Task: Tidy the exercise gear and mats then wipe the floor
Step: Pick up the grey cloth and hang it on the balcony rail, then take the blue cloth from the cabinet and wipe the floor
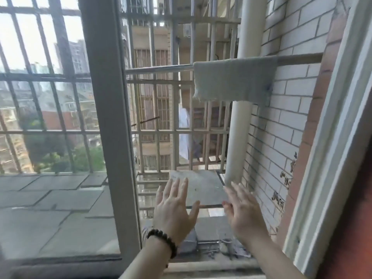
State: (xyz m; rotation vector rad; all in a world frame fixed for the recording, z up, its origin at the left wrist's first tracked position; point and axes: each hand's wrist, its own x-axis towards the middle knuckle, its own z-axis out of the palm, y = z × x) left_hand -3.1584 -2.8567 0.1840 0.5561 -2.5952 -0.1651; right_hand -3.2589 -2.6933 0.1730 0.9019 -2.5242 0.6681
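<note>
Cloth, pale grey and frayed at one lower corner, hangs folded over a horizontal metal rail outside the open window, well above our hands and close against the white brick wall and the white drainpipe. Through our head camera we look out past the grey window frame and the barred grille onto grey slabs on the ledge, with apartment blocks and trees beyond. Our left hand, a dark bead bracelet on its wrist, and our right hand both reach out through the opening with fingers spread straight, holding nothing.
</note>
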